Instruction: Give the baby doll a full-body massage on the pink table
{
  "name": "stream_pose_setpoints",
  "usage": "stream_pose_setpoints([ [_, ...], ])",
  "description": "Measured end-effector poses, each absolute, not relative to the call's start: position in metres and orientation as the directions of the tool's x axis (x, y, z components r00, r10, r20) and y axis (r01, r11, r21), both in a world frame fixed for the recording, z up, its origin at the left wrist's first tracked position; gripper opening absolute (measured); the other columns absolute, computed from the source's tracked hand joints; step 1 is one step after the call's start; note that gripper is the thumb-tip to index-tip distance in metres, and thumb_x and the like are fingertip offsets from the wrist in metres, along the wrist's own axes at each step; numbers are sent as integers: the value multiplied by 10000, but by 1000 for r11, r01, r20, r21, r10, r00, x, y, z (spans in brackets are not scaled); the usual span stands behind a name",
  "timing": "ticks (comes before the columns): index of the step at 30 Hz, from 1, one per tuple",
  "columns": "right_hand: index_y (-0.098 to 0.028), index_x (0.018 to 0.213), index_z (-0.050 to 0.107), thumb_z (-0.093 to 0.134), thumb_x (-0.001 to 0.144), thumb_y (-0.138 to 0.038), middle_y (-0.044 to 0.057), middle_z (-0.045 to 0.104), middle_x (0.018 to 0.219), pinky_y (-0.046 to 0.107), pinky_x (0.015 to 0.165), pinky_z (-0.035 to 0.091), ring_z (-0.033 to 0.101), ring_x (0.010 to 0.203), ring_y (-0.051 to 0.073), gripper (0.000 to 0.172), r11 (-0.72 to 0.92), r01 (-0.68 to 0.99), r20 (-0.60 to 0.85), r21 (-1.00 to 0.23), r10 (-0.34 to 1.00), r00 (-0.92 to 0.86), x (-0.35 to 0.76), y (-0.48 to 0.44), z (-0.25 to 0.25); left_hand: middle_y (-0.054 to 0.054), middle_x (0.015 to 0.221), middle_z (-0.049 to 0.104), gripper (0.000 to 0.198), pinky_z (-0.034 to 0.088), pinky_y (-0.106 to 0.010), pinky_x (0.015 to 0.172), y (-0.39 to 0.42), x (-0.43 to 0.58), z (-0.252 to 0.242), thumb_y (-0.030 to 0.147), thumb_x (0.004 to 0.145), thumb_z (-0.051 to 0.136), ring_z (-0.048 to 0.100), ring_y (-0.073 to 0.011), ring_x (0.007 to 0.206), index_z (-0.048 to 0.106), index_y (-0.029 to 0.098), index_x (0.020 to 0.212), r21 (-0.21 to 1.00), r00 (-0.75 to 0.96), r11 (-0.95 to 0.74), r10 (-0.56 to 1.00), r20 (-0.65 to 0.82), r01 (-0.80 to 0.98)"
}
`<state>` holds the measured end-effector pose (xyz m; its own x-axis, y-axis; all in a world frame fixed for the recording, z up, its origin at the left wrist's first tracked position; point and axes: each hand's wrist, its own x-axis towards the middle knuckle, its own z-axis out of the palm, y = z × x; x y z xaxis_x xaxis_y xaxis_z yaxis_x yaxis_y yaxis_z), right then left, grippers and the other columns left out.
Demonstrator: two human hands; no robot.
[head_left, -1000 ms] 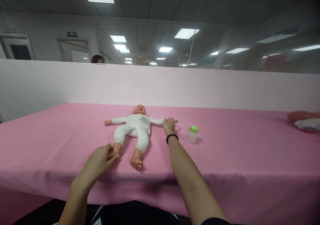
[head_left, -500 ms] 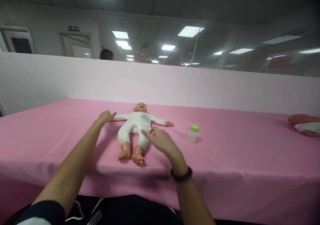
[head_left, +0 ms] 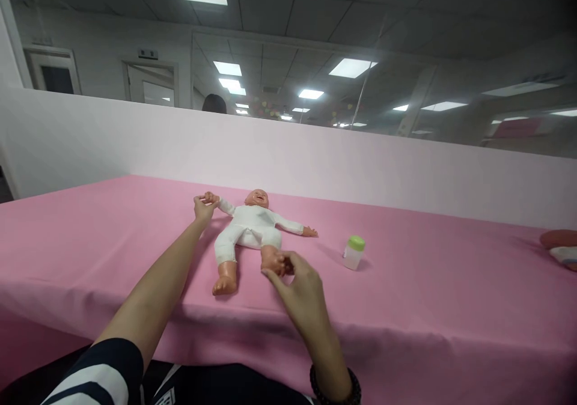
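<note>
A baby doll [head_left: 255, 220] with a white cloth body lies on its back on the pink-covered table [head_left: 415, 273], head toward the far wall. My left hand [head_left: 205, 207] grips the doll's hand at the end of its raised arm, on the left side. Around the doll's foot on the right, my right hand [head_left: 302, 288] has its thumb and fingers closed, and that leg is bent up. The doll's other foot [head_left: 224, 282] rests near the front edge, and its other arm lies stretched out to the right.
A small clear bottle with a green lid [head_left: 354, 252] stands right of the doll. Part of another doll [head_left: 561, 249] shows at the far right edge. A low white wall [head_left: 288, 152] borders the table's back. Beyond it, the top of a person's head [head_left: 214, 103] shows.
My left hand has lifted the doll's arm upward. My right hand has moved down from above the leg, taken the doll's foot and bent the leg.
</note>
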<state>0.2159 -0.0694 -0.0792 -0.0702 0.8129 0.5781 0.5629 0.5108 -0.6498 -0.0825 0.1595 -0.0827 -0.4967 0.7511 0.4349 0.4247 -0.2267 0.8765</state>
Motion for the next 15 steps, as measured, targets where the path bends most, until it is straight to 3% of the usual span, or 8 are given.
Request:
stream_pose_setpoints([
  [3,-212,994,663,733,822,-243,66,674,982,354,799,500,626,886,227,188,623,561,681,-544,719,-139,222,-44,-54,-135,1207,623,339,516,-332,915,163,-49,-73,229,860,623,621,-204,1092,523,168,1178,827,-393,-413,737,549,381],
  [6,-208,1011,683,624,801,-52,50,652,987,335,826,499,606,914,201,268,698,528,657,-483,688,-308,212,-6,-43,-99,1153,656,266,499,-359,953,157,-24,-74,184,799,641,612,-227,1094,649,180,1066,694,-124,-580,722,680,426],
  [8,-198,962,689,562,779,7,45,641,972,331,839,498,595,924,194,303,706,517,636,-484,690,-346,201,13,-42,-92,1125,662,291,496,-363,940,151,-17,-80,162,755,649,609,-231,1061,673,181,1045,600,90,-660,703,706,451],
  [10,-196,955,692,545,785,14,44,634,965,336,855,498,591,931,192,308,701,511,631,-498,697,-342,195,19,-41,-84,1081,671,288,498,-350,911,148,-17,-84,171,754,649,613,-219,1007,664,177,1041,579,205,-692,700,684,430],
  [12,-211,1026,696,567,817,-20,43,633,985,338,861,503,597,945,191,311,698,497,633,-516,701,-327,197,6,-41,-77,1084,670,237,493,-329,916,150,-23,-87,203,810,624,609,-204,1016,633,176,1046,640,157,-664,732,663,387],
  [15,-262,1111,689,626,861,-122,38,630,984,326,788,519,609,908,194,293,681,500,605,-535,722,-335,213,-35,-47,-97,1181,630,221,483,-311,943,159,-37,-86,198,905,529,589,-182,1090,540,178,1125,798,-151,-510,804,575,322],
])
